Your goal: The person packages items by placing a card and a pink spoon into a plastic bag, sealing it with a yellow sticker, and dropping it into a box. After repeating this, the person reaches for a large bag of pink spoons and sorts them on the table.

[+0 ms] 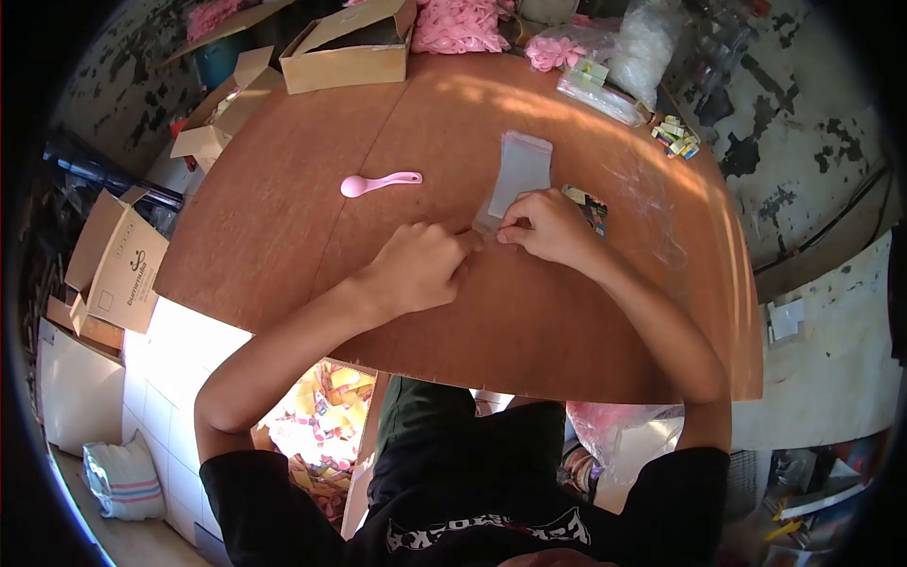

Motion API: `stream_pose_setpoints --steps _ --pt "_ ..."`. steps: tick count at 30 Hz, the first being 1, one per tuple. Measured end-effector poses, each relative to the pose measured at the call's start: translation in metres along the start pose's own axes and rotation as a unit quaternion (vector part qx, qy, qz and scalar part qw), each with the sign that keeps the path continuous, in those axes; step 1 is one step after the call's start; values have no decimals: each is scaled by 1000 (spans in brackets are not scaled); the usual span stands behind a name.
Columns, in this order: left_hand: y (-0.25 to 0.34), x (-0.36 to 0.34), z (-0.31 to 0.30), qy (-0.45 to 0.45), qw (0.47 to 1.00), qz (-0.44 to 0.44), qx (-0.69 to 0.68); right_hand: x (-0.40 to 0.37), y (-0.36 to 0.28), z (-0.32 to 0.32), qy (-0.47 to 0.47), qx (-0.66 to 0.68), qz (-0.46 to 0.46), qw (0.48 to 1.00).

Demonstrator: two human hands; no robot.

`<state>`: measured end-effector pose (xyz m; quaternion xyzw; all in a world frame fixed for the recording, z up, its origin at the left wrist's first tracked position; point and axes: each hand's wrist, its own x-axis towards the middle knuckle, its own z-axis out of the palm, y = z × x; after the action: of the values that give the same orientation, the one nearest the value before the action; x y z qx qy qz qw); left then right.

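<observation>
My right hand [546, 225] is closed in a pinch at the near end of a clear plastic bag [485, 219], beside a stack of clear plastic bags [525, 168] lying on the brown table. My left hand [430, 265] is closed too, its fingertips meeting the left edge of that same bag. How much of the film lies between the fingers is partly hidden. A pink spoon [380, 183] rests farther up and left, touched by neither hand. Just right of my right hand lies a small dark printed card or packet [588, 208], partly covered by the hand.
Cardboard boxes [345, 66] stand at the table's far left edge, with pink pieces in bags [460, 26] beside them. Small yellow-and-white boxes [675, 138] sit at the far right. Loose clear film [652, 203] lies on the right. Below the table is a box of colourful packets [326, 416].
</observation>
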<state>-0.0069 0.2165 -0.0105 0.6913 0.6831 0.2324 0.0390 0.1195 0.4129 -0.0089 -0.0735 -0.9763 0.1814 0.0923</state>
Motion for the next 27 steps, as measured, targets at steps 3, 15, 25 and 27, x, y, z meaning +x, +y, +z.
stream_pose_setpoints --steps 3,15,25,27 --pt "-7 2 8 16 999 36 20 4 6 1 -1 34 3 999" --pt "-11 30 5 149 974 -4 -168 -17 -32 -44 83 19 -74 994" --pt "-20 48 2 100 852 -10 -513 -62 -11 -64 77 -84 66 991" --pt "-19 51 0 150 847 -55 -507 -76 4 -47 122 -154 32 980"
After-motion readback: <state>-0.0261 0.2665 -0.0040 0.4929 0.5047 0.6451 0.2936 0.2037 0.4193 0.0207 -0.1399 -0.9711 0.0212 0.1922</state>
